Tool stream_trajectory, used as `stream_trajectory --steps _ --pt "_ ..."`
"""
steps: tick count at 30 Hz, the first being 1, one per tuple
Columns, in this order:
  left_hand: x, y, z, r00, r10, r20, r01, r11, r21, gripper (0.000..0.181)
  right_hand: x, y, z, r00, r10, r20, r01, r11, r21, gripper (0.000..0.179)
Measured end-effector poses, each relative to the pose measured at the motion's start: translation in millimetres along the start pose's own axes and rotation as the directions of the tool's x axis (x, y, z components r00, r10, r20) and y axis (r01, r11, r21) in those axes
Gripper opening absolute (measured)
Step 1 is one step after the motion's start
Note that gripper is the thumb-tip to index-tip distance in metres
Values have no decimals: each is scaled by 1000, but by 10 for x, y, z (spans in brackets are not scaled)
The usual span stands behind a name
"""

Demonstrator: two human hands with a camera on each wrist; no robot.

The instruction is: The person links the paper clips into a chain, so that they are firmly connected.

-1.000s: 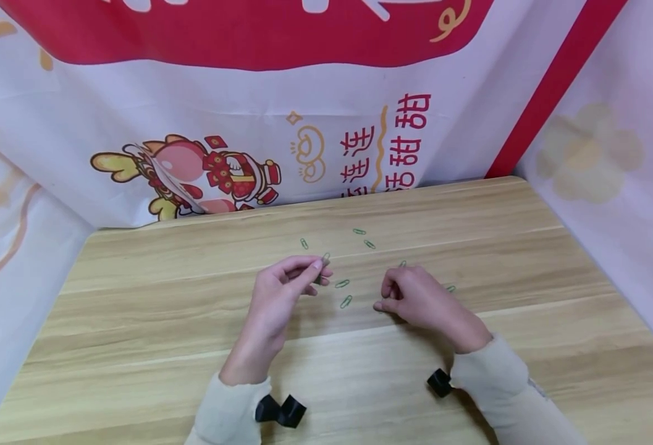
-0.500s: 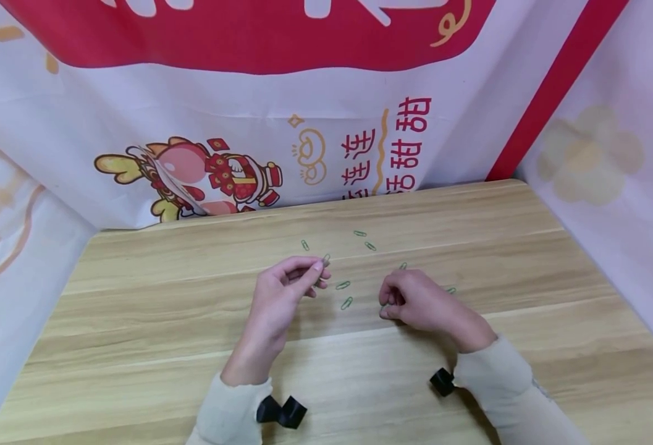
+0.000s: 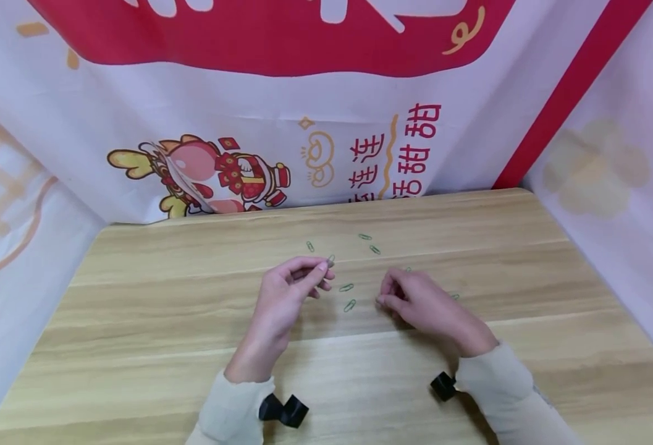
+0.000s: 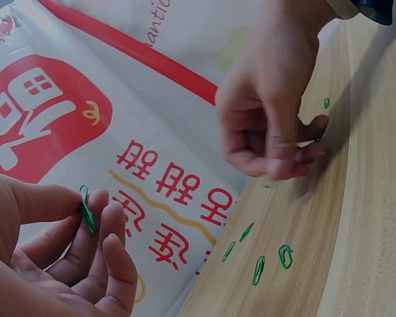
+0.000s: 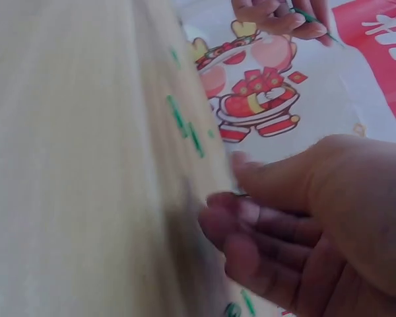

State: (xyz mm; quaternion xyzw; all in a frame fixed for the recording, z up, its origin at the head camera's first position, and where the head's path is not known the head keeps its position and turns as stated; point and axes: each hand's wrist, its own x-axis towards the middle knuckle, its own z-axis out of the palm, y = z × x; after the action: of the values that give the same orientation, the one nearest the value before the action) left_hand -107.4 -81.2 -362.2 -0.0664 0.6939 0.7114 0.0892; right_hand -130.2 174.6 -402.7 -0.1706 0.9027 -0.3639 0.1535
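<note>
Green paper clips are what both hands are among. My left hand point(image 3: 284, 290), raised over the wooden table point(image 3: 154, 346), pinches green paper clips point(image 4: 88, 219) between thumb and index finger; their ends stick up past the thumb. To the right, my right hand point(image 3: 421, 300) is low over the table, its thumb and index finger pinching a thin dark sliver of a paper clip point(image 5: 239, 194), mostly hidden by the fingertips. Between the hands lie two loose clips, a nearer clip point(image 3: 349, 306) and a farther clip point(image 3: 346, 287).
Farther back lie a clip point(image 3: 310, 246) on the left and two more, one clip point(image 3: 365, 237) just behind another clip point(image 3: 375, 250). Behind the right hand a clip point(image 3: 455, 296) partly shows. A printed white and red cloth point(image 3: 282, 99) hangs along the table's back edge.
My right fingertips drew slightly back and together, then lifted a little away to the left. My left hand keeps its pinch nearly still. The head view has shifted slightly.
</note>
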Motion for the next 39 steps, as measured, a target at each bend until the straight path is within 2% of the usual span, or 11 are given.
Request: stream_trajectory --steps 3,7,11,13,15,21,24,29,33,39 --pt "-3 8 -14 1000 4 -17 -4 1000 -1 18 20 -102 -29 999 -27 -47 35 986 165 6" --pt "-23 23 -36 1000 0 -28 0 1000 -16 18 43 -281 -77 984 -111 -140 153 930 334 8" --pt "-40 38 -49 1000 2 -26 -3 1000 -26 18 50 -439 -116 960 -188 -208 264 856 445 13" --pt "-43 41 -54 1000 0 -26 -1 1000 -26 18 61 -504 -121 951 -209 -225 295 830 473 13" --pt "-46 43 -61 1000 -3 -27 3 1000 -25 19 78 -561 -117 948 -215 -233 305 817 489 14" --pt "-49 42 -84 1000 -1 -31 0 1000 -27 21 135 -664 -86 950 -168 -262 280 832 479 14" --pt "-50 40 -96 999 -2 -37 0 1000 -31 20 161 -672 -70 942 -155 -296 285 838 466 13" --pt "-43 40 -62 999 3 -32 -4 999 -39 19 165 -651 -64 928 -129 -350 294 831 473 13" --pt "-34 35 -24 1000 4 -23 -5 999 -44 18 167 -636 -44 911 -92 -401 290 835 468 11" --pt "-25 19 34 1000 -1 1 1 999 -51 17 188 -615 13 878 -88 -470 337 812 476 9"
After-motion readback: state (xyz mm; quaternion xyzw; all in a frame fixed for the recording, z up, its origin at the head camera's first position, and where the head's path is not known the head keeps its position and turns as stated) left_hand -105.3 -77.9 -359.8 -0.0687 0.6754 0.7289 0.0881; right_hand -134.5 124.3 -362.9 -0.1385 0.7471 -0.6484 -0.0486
